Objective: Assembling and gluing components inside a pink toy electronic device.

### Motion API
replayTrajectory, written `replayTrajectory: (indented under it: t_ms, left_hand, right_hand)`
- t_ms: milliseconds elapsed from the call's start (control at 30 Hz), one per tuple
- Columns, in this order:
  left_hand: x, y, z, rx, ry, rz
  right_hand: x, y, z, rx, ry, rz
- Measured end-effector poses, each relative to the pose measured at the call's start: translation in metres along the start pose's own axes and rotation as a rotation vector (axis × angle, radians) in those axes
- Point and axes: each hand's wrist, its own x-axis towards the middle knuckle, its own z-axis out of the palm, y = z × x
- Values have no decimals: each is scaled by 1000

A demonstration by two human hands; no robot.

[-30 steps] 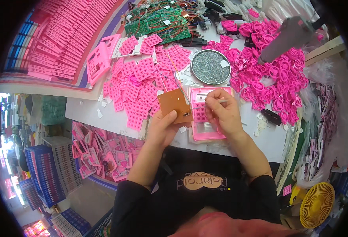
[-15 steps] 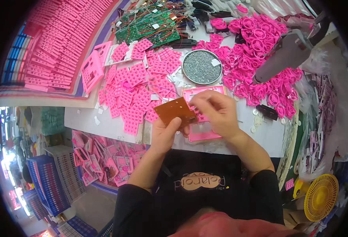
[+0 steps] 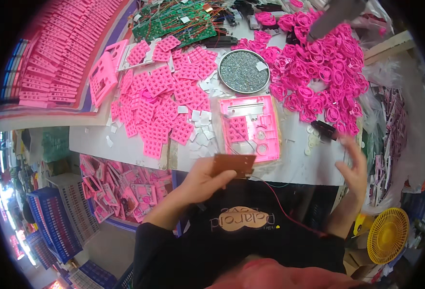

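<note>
On the white worktable (image 3: pixel 125 144) a pink housing (image 3: pixel 251 127) lies face-down, the left hand (image 3: pixel 200 180) pinching a brown circuit board (image 3: pixel 232 165) near it, the right hand (image 3: pixel 354 166) open, empty; seating the board seems underway.

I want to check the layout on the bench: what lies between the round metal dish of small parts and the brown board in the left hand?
In the head view, the pink plastic housing lies flat between the round metal dish and the brown board in the left hand.
</note>
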Motion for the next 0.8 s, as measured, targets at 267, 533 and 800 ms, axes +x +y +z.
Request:
replayTrajectory:
  t_ms: [267,533,800]
  left_hand:
    - [3,-17,31,69,-151,107]
    - [-12,-53,31,-415,14,-146]
    - [-12,-16,-5,424,143,-98]
  right_hand:
    - [87,-78,107,257,-671,-253]
    - [164,-45,136,279,-511,-44]
    - [174,-58,152,-64,-480,-131]
